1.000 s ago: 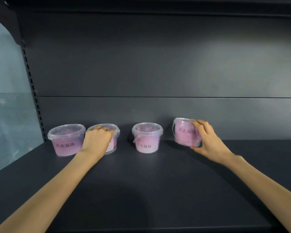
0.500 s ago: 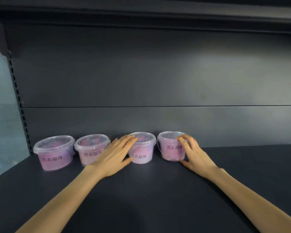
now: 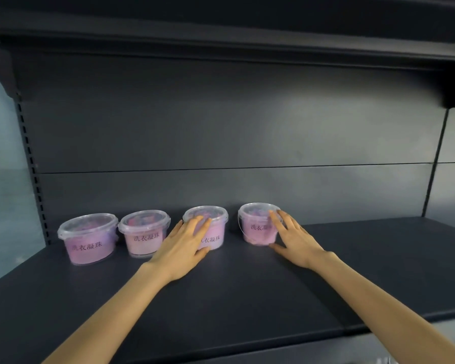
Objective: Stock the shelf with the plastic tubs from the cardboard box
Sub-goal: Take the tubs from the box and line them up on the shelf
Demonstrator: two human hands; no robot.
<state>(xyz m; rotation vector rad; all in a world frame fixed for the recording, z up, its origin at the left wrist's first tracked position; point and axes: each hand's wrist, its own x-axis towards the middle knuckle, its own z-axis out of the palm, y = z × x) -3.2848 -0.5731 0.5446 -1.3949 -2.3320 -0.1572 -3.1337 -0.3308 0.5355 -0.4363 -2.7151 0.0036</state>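
Note:
Four clear plastic tubs with pink contents and printed labels stand in a row at the back of the dark shelf [image 3: 247,298]. From the left they are the first tub [image 3: 90,240], the second tub [image 3: 142,235], the third tub [image 3: 217,231] and the fourth tub [image 3: 256,227]. My left hand [image 3: 184,248] lies flat against the front of the third tub, fingers spread up to its lid, thumb near its base. My right hand [image 3: 297,243] rests against the right side of the fourth tub with fingers straight and apart. The cardboard box is out of view.
The shelf's dark back panel [image 3: 234,127] rises right behind the tubs, and another shelf [image 3: 221,40] hangs overhead. A slotted upright [image 3: 34,174] and a pale wall bound the left side. Bare shelf surface stretches right of the fourth tub to an upright [image 3: 431,179].
My right hand set the fourth tub down in the row and its fingers straightened. My left hand moved from the second tub to the third. The gap between the third and fourth tubs widened slightly.

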